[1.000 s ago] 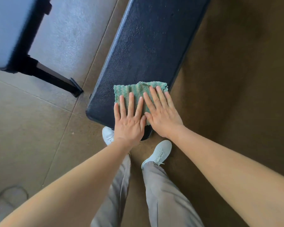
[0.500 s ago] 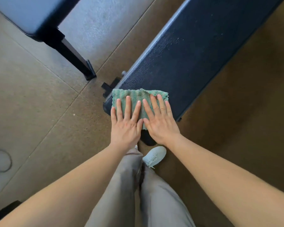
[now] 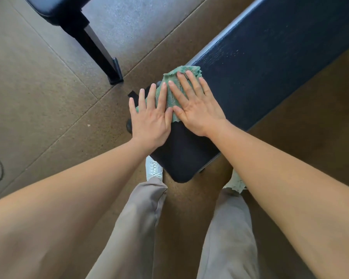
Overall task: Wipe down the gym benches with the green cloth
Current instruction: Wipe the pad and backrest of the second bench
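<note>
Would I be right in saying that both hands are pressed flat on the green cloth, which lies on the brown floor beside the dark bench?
Not quite: the head view shows the green cloth lying on the dark bench itself, near its close end, not on the brown floor. The rest holds: the left hand and right hand are both pressed flat on it.

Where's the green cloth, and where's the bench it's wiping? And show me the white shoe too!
green cloth (image 3: 170,91): head view, on the bare patch between the two hands.
bench (image 3: 270,63): head view, on the dark padded top.
white shoe (image 3: 154,170): head view, on the laces.
</note>
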